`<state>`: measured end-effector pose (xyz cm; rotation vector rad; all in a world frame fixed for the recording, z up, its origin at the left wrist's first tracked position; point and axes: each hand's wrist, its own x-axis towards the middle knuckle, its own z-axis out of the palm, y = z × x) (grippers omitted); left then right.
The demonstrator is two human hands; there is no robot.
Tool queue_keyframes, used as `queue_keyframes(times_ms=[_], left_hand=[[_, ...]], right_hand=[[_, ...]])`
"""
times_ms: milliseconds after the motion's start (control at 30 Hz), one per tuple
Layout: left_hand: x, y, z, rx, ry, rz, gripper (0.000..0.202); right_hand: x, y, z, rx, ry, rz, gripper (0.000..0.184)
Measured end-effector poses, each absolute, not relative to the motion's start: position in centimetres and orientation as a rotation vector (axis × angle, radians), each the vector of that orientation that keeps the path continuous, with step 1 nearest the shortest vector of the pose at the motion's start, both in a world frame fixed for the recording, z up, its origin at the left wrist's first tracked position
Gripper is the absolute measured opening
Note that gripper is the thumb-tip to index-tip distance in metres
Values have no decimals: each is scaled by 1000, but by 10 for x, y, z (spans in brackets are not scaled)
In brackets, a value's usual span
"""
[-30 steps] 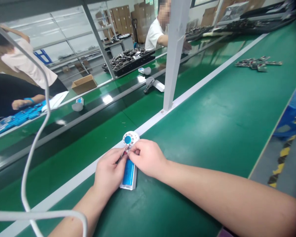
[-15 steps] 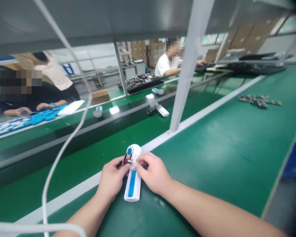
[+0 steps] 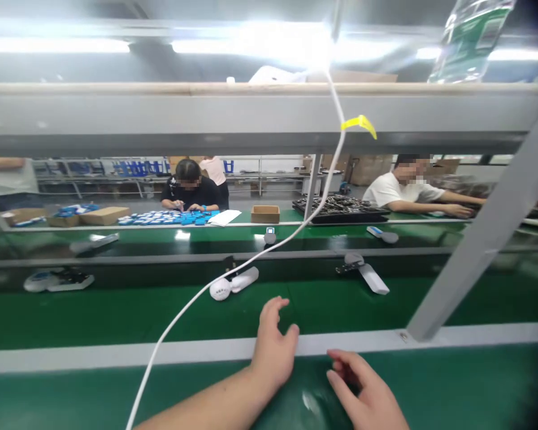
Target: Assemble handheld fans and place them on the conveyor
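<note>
My left hand (image 3: 275,343) reaches over the pale rail at the belt's near edge, holding nothing, with thumb and fingers apart. Just beyond it, on the green belt, lies a white handheld device (image 3: 244,279) with a round head and a dark part sticking out behind; the hand is not touching it. My right hand (image 3: 361,382) hovers over the near green bench. Its fingers are curved, a gap shows between thumb and forefinger, and nothing is in them.
More white devices lie on the belt, one to the right (image 3: 373,279) and one at far left (image 3: 58,279). A white cable (image 3: 251,260) hangs across the view. A slanted grey post (image 3: 479,239) stands at right. Two co-workers sit opposite, near a black tray (image 3: 341,209) of parts.
The white device has left my hands, and one now lies on the belt beyond my left hand. My hands have separated. The view has swung up and left.
</note>
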<state>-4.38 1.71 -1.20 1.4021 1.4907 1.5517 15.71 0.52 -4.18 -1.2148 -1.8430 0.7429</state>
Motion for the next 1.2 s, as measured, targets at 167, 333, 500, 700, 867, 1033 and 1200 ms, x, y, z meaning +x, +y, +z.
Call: queue_keyframes(times_ms=[167, 333, 500, 700, 867, 1033, 1200], left_hand=[[-39, -1, -11, 1982, 1484, 1235, 40], [-44, 13, -17, 2054, 1511, 1220, 36], [-42, 20, -29, 2063, 1552, 1245, 35], [-40, 16, -26, 2054, 1548, 1158, 41], [-38, 15, -22, 1950, 1670, 1234, 52], [-37, 10, -21, 2048, 1822, 1415, 79], [-39, -1, -4, 2279, 1583, 1267, 74]], right_hand=[[152, 58, 5, -1208, -2257, 302, 38], [169, 165, 29, -1901, -1943, 85, 52], [185, 222, 30, -2127, -1719, 159, 69], [176, 237, 28, -2018, -1689, 398, 68], [159, 201, 30, -1738, -1710, 625, 72], [154, 92, 29, -1292, -1494, 1144, 72], [152, 8, 25, -1050, -1079, 1545, 52]])
